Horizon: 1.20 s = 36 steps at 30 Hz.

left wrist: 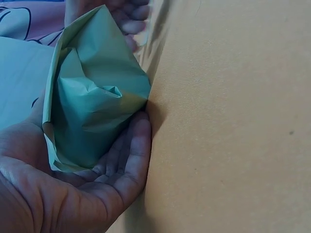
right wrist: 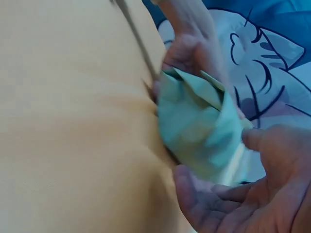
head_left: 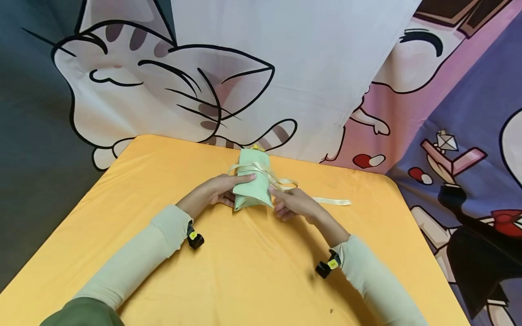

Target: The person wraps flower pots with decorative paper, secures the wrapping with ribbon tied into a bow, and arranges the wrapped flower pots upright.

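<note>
In the head view, a mint-green paper package [head_left: 251, 191], pillow-shaped, lies near the far edge of the yellow cloth-covered surface [head_left: 244, 271]. Glossy cream ribbon [head_left: 261, 171] wraps its middle, with loops and a long tail trailing right; a little yellow trim [head_left: 257, 147] peeks past its far end. The left grip [head_left: 224, 186] holds the left side, thumb laid over the paper and fingers low beside it. The right grip [head_left: 294, 203] is at the right edge, thumb against the package near the ribbon.

The left wrist view shows what the head view cannot: the near end's crumpled, inward-tucked folds, cradled by the left fingers. The package hides the ribbon bands and part of the right grip, which the top border cuts.

In the right wrist view, motion blur softens the package. Right thumb and fingers stand apart around its side; whether they pinch paper or ribbon, I cannot tell.
</note>
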Available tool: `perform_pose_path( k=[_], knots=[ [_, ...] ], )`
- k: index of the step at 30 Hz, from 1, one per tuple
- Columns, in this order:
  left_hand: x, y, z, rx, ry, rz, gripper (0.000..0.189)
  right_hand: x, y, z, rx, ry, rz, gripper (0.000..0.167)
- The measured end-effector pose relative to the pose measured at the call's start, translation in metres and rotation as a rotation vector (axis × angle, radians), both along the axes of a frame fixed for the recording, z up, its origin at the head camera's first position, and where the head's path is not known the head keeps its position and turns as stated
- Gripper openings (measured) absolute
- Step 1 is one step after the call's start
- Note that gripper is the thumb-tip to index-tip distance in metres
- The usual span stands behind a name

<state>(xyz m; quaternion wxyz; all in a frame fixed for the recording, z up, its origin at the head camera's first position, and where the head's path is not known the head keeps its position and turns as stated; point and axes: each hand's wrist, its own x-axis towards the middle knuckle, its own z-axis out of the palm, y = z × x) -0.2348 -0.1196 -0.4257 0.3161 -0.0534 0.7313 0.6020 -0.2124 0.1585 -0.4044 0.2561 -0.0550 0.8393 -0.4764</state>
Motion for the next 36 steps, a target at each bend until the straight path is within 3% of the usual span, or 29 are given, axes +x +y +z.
perform_pose_path(
  k=[3, 8, 13, 21, 31, 36],
  knots=[
    [-0.001, -0.003, -0.001, 0.000, -0.005, 0.003, 0.068, 0.004, -0.009, -0.010, -0.062, -0.091, -0.002, 0.069],
    [-0.001, -0.006, -0.006, 0.029, -0.008, -0.003, 0.069, 0.002, -0.032, -0.015, -0.081, -0.054, -0.036, 0.067],
    [0.001, -0.006, -0.010, 0.036, -0.025, -0.009, 0.069, 0.000, -0.048, -0.016, -0.086, -0.047, 0.010, 0.076],
    [0.000, -0.009, -0.006, 0.034, -0.041, -0.027, 0.071, -0.002, -0.054, -0.015, -0.027, -0.033, -0.023, 0.078],
    [0.005, -0.003, -0.003, 0.031, 0.069, -0.059, 0.075, -0.008, -0.054, -0.017, 0.011, -0.007, -0.040, 0.071],
    [0.007, -0.003, -0.001, -0.021, 0.119, -0.084, 0.080, -0.010, -0.056, -0.014, 0.006, 0.003, -0.031, 0.063]
  ],
)
